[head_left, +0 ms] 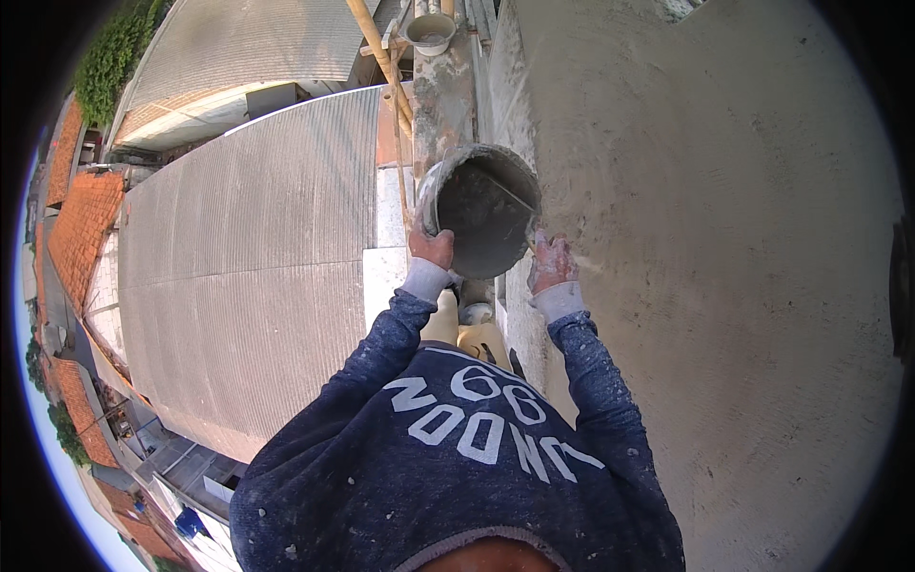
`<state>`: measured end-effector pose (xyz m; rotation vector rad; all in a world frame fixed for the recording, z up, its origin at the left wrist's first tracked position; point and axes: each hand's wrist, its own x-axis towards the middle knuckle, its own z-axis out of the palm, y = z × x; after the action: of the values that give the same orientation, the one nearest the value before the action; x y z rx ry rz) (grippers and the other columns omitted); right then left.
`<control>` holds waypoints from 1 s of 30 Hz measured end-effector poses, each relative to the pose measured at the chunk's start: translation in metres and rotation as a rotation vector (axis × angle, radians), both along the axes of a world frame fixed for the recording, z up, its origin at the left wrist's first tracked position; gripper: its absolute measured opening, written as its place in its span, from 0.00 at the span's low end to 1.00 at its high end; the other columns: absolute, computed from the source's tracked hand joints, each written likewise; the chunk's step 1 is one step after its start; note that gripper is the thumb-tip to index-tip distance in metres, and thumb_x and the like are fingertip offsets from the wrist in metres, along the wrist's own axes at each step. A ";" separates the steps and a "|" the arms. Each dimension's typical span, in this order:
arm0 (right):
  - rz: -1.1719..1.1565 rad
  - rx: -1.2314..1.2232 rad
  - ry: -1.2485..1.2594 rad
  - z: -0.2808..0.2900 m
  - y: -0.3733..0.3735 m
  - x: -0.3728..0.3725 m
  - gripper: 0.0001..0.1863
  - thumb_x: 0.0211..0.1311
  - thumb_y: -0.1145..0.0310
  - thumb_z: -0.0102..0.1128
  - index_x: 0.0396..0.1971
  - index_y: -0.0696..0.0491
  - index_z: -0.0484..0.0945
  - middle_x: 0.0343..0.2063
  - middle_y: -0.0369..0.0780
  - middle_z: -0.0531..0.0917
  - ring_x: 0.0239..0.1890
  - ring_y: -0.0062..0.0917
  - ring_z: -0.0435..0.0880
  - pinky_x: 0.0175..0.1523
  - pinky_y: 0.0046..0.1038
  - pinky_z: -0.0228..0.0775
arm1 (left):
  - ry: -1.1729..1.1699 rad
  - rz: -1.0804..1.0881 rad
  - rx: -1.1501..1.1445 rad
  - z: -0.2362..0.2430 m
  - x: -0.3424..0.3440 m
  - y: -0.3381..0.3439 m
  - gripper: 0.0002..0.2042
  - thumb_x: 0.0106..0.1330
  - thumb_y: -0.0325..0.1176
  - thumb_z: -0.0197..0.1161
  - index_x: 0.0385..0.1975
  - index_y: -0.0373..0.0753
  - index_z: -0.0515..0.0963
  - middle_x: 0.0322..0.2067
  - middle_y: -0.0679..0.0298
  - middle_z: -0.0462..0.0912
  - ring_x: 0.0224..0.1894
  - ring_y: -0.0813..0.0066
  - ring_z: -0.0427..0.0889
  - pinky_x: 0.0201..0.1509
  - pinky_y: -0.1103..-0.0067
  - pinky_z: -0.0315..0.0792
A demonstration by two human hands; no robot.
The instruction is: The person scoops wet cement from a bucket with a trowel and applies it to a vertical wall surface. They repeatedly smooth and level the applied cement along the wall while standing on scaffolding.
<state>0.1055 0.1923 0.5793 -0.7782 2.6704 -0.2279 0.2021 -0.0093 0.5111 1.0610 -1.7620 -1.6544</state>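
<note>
A bucket (pixel 522 170) with a mortar-crusted rim is tilted towards me, with wet grey mortar (pixel 481 224) inside. A thin pale bar, perhaps its handle, crosses the upper right of the opening. My left hand (pixel 434 250) is closed on the lower left rim, thumb over the edge. On the opposite side, my right hand (pixel 553 260) is closed at the lower right rim. A small yellowish bit shows by its fingertips, too little to name. Both hands are smeared with grey. The bucket's underside is hidden.
A smaller bucket (pixel 431 33) stands farther along the narrow mortar-stained ledge (pixel 440 114), beside bamboo poles (pixel 381 57). A grey plastered wall (pixel 715 286) rises close on the right. Left of the ledge, corrugated roofs (pixel 257 238) lie below. Another pale container (pixel 477 313) sits near my legs.
</note>
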 end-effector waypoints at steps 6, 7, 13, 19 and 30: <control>0.151 0.155 -0.036 0.029 0.024 0.024 0.34 0.56 0.72 0.55 0.66 0.55 0.59 0.59 0.52 0.67 0.62 0.45 0.69 0.59 0.45 0.67 | 0.106 -0.103 0.187 0.025 -0.017 0.011 0.32 0.48 0.23 0.54 0.60 0.27 0.67 0.47 0.49 0.81 0.50 0.59 0.79 0.59 0.74 0.69; 0.165 0.153 -0.036 0.035 0.030 0.021 0.34 0.56 0.72 0.55 0.65 0.55 0.60 0.59 0.52 0.68 0.62 0.44 0.69 0.59 0.45 0.67 | 0.114 -0.110 0.135 0.026 -0.018 0.012 0.30 0.49 0.23 0.53 0.58 0.27 0.69 0.45 0.52 0.81 0.47 0.63 0.80 0.55 0.75 0.71; 0.023 0.175 0.070 0.052 0.030 -0.008 0.34 0.56 0.71 0.56 0.65 0.55 0.61 0.57 0.53 0.71 0.60 0.42 0.73 0.60 0.40 0.67 | 0.098 -0.202 -0.010 0.034 -0.023 0.027 0.31 0.50 0.21 0.52 0.61 0.27 0.67 0.50 0.47 0.79 0.54 0.56 0.78 0.61 0.72 0.68; 0.017 0.276 -0.229 0.047 0.035 0.000 0.37 0.55 0.65 0.59 0.67 0.52 0.59 0.55 0.50 0.74 0.60 0.43 0.73 0.64 0.39 0.64 | 0.171 -0.196 -0.246 0.056 -0.029 0.051 0.31 0.51 0.21 0.52 0.61 0.28 0.66 0.54 0.44 0.76 0.58 0.55 0.75 0.63 0.72 0.65; -0.137 -0.108 -0.100 0.075 0.055 -0.001 0.32 0.58 0.67 0.56 0.66 0.47 0.62 0.55 0.51 0.73 0.57 0.46 0.74 0.60 0.43 0.67 | 0.005 -0.207 0.180 0.062 -0.029 0.012 0.12 0.50 0.24 0.56 0.37 0.32 0.75 0.28 0.64 0.79 0.27 0.74 0.76 0.32 0.79 0.72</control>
<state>0.1048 0.2477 0.6540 -0.5986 2.6354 -0.4368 0.1729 0.0032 0.5730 0.9759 -1.7966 -1.9711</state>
